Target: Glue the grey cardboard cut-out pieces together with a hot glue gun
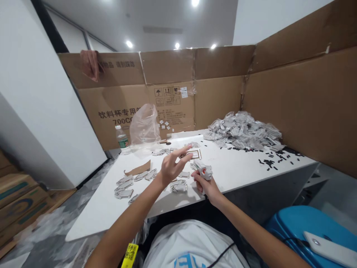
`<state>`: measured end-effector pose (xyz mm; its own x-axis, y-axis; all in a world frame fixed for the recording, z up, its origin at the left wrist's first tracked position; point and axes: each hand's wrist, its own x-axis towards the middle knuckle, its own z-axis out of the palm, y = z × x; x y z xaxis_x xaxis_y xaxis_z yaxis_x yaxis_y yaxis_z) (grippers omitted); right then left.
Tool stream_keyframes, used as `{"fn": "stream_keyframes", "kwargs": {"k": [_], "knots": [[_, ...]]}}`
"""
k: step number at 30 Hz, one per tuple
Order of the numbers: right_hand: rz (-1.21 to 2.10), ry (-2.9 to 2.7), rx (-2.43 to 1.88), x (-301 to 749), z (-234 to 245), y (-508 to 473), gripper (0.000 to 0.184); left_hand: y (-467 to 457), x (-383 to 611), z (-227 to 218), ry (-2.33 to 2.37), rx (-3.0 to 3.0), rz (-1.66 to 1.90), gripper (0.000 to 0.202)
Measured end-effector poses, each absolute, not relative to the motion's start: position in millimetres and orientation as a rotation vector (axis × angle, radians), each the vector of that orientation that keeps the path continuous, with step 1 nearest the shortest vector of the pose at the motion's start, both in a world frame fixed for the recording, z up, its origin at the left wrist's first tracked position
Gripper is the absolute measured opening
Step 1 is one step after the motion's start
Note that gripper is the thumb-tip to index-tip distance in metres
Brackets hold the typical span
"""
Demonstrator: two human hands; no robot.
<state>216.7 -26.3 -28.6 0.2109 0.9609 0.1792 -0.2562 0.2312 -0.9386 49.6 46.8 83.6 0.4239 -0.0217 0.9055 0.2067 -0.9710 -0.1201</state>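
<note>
I see a creased white shirt (pixel 192 232) with a blue print (pixel 185 260) in front, a thin black cable (pixel 223 254) crossing it. Left hand (pixel 173 163), right hand (pixel 206 183) and forearms (pixel 139 212) are bare.

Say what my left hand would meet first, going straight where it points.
Likely the flat, brown-edged rectangular piece on the white table; depth is unclear, so your left hand might pass above.
</note>
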Motion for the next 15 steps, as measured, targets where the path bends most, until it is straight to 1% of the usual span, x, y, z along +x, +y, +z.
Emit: {"fn": "stream_keyframes", "kwargs": {"k": [4,7,11,15], "knots": [[1.066,-0.989,-0.907,216,-28,-25,0.042,12,51,122,0.168,-2.09,-1.473,0.025],[1.048,-1.003,-0.924,216,-26,-26,0.044,-16,49,140,0.237,-1.9,-1.413,0.022],[1.033,-1.017,-0.942,215,-26,-25,0.045,-34,44,148,0.191,-1.874,-1.426,0.021],[1.05,-1.003,-0.918,215,-29,-24,0.043,-35,40,143,0.155,-1.772,-1.513,0.02]]}}
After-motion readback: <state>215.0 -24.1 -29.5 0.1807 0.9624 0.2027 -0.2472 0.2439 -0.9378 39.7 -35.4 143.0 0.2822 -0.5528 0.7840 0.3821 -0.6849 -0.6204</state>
